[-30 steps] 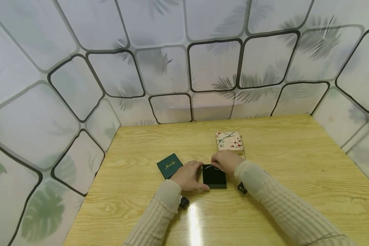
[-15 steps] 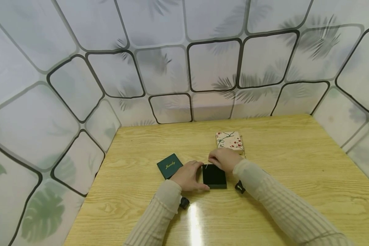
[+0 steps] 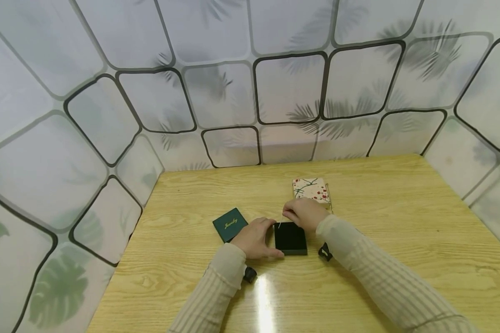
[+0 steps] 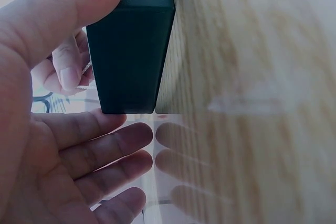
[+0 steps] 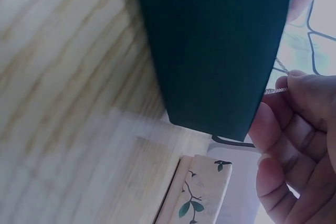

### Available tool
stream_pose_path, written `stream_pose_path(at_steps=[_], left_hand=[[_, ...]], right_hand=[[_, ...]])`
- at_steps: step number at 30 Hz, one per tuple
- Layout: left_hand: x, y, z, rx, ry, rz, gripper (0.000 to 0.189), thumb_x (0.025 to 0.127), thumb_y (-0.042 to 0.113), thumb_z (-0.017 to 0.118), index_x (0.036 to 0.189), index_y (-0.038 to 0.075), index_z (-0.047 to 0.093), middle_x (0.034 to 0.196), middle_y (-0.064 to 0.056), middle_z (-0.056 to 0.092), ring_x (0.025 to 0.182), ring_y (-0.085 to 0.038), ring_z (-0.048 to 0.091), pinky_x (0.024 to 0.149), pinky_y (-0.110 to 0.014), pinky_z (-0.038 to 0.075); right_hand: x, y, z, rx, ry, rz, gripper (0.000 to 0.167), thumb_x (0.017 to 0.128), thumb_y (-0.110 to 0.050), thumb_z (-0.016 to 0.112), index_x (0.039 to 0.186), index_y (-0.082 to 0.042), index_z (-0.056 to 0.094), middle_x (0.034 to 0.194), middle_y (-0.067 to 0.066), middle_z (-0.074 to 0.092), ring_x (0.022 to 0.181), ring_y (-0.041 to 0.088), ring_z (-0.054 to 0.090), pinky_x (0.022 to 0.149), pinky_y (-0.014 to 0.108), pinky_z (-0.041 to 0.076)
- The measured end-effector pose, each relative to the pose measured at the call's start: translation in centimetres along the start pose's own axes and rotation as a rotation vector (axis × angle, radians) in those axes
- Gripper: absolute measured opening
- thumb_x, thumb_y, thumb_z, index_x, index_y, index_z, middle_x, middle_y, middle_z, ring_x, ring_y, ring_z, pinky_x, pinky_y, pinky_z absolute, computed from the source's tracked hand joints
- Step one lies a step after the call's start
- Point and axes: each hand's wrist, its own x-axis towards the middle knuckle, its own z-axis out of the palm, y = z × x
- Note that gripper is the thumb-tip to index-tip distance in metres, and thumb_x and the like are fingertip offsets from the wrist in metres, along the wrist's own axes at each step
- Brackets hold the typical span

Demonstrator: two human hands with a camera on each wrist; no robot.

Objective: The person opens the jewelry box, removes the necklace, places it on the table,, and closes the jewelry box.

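Observation:
A small dark green jewelry box (image 3: 290, 237) with a black inside lies uncovered on the table. My left hand (image 3: 253, 239) holds it steady from the left, thumb at the near side and index finger at the far corner. In the left wrist view the box wall (image 4: 131, 59) stands between that thumb and the fingers. Over the far edge, my right hand (image 3: 306, 214) pinches a thin silver chain (image 3: 280, 222) between thumb and finger. The right wrist view shows the chain (image 5: 275, 91) running from the fingertips over the box's rim; its other end is hidden.
The green lid (image 3: 230, 225), lettered "Jewelry" in gold, lies left of the box, partly behind my left hand. A cream floral case (image 3: 311, 190) with a cord sits beyond my right hand. Patterned curtain walls (image 3: 291, 88) border the wooden table (image 3: 383, 194).
My right hand has moved slightly up and away from the box, drawing the chain up at the far left corner. The left hand and the box have stayed in place.

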Motion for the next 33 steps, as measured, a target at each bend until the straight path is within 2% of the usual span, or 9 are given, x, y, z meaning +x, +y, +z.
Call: stream_pose_path(at_steps=[11, 27, 33], left_hand=[[0.0, 0.0, 0.0, 0.001, 0.007, 0.012, 0.092, 0.074, 0.065, 0.071, 0.142, 0.008, 0.044, 0.134, -0.006, 0.052, 0.122, -0.02, 0.049, 0.1, -0.035, 0.043], [0.1, 0.0, 0.0, 0.001, -0.005, 0.003, 0.095, 0.074, 0.066, 0.07, 0.143, 0.008, 0.043, 0.136, -0.006, 0.051, 0.124, -0.02, 0.048, 0.101, -0.035, 0.043], [0.1, -0.1, 0.2, -0.004, -0.009, -0.005, 0.095, 0.074, 0.066, 0.07, 0.144, 0.009, 0.042, 0.136, -0.005, 0.05, 0.124, -0.02, 0.048, 0.101, -0.036, 0.043]], right_hand=[[-0.5, -0.1, -0.6, 0.007, 0.045, -0.041, 0.012, 0.096, -0.02, 0.062, 0.091, -0.013, 0.071, 0.075, -0.01, 0.062, 0.06, 0.003, 0.051, 0.059, 0.026, 0.047], [-1.1, 0.9, -0.8, 0.047, 0.088, -0.047, 0.011, 0.094, -0.02, 0.064, 0.091, -0.013, 0.072, 0.08, -0.009, 0.065, 0.066, 0.002, 0.055, 0.061, 0.026, 0.049], [-1.6, 1.0, -1.0, 0.064, 0.104, -0.026, 0.011, 0.094, -0.02, 0.064, 0.091, -0.013, 0.073, 0.081, -0.008, 0.067, 0.067, 0.003, 0.057, 0.062, 0.027, 0.05]])
